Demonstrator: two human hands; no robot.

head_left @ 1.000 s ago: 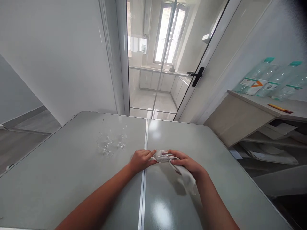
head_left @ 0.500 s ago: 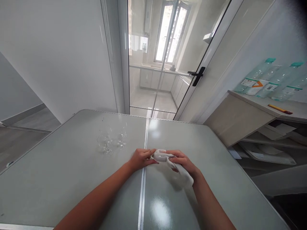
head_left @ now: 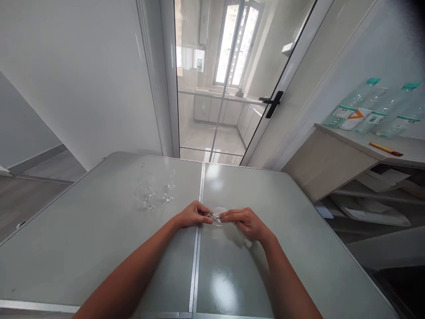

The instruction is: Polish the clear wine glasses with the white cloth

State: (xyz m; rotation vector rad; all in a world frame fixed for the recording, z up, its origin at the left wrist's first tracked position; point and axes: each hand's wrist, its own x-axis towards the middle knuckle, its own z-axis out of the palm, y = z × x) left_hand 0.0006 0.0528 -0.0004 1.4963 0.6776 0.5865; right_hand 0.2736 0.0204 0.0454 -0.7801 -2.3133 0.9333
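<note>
My left hand (head_left: 193,215) pinches the stem end of a clear stemmed glass (head_left: 219,210), which lies sideways above the table's middle seam. From the other side, the fingers of my right hand (head_left: 245,223) reach into the bowl, pressing a white cloth. Most of that cloth (head_left: 248,243) is hidden under the right hand; a corner hangs below the palm. More clear stemmed glasses (head_left: 146,195) stand on the table to the left of my hands, one of them a little apart (head_left: 168,190).
The grey-green table (head_left: 265,190) has a metal seam (head_left: 195,261) down its middle. Beyond its far edge is a glazed door with a black handle (head_left: 272,104). At the right, a wooden shelf unit (head_left: 345,155) carries several plastic bottles (head_left: 357,113) and a yellow-and-red stick (head_left: 385,149).
My right hand has turned palm down, with its fingers now inside the bowl. The cloth, earlier trailing out toward the lower right, is mostly covered. My left hand keeps hold of the stem end.
</note>
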